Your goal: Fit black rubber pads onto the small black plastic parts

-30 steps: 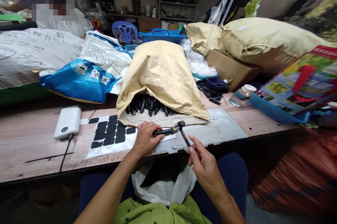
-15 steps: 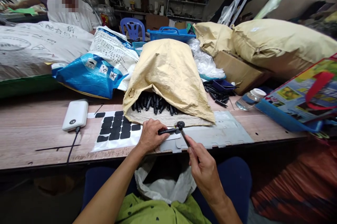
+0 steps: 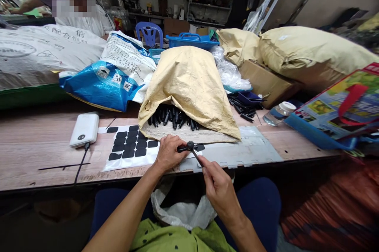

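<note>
My left hand [image 3: 167,152] rests at the wooden table's front edge, fingers closed round a short black handle-like part [image 3: 184,148] lying flat. My right hand [image 3: 217,186] pinches the thin shaft of a small hammer [image 3: 194,151], whose round black head sits on the end of that part. Just behind lies a tan woven sack [image 3: 189,86] with several black parts [image 3: 171,118] spilling from its mouth. To the left is a white sheet of black adhesive pads [image 3: 128,147].
A white power bank [image 3: 85,129] with a cable sits at left. Blue-white sacks [image 3: 112,74], a cardboard box [image 3: 265,82], a water bottle [image 3: 278,112] and a colourful bag [image 3: 340,106] crowd the table. A white plastic bag [image 3: 180,208] hangs at my lap. Other people are beyond.
The hammer head has come down and left onto the black part; my right hand moved left toward the left hand. The view shifted slightly.
</note>
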Demonstrator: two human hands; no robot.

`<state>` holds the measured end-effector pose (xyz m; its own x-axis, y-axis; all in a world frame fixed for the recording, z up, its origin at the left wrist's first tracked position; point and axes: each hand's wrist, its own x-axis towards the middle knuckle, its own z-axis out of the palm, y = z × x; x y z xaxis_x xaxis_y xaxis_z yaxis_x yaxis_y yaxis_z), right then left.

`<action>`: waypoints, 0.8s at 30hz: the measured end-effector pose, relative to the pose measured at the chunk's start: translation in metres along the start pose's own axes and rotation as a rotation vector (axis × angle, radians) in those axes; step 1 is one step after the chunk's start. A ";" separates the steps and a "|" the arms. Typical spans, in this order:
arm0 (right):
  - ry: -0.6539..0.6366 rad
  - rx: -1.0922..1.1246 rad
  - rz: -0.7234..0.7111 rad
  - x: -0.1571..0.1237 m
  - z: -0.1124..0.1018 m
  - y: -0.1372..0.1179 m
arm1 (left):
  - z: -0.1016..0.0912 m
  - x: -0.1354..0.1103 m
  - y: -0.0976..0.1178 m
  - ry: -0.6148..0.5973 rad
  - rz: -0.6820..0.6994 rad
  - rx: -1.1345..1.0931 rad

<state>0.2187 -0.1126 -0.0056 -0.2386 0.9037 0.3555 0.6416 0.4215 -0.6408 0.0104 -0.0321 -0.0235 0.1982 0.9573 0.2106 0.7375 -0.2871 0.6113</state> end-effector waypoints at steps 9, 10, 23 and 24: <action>0.183 -0.583 0.168 0.008 -0.031 0.044 | -0.001 0.001 -0.004 -0.022 -0.018 -0.057; 0.179 -0.660 0.171 0.009 -0.032 0.049 | -0.001 0.001 -0.004 -0.026 -0.016 -0.063; -0.009 -0.154 -0.001 0.041 -0.012 0.024 | -0.004 -0.002 -0.005 -0.033 0.070 -0.112; -0.051 -0.125 0.004 0.044 -0.008 0.022 | -0.005 -0.003 -0.005 -0.026 0.086 -0.121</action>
<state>0.2285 -0.0642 0.0015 -0.2705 0.9093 0.3163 0.7278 0.4082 -0.5511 0.0034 -0.0336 -0.0235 0.2753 0.9290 0.2473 0.6343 -0.3688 0.6794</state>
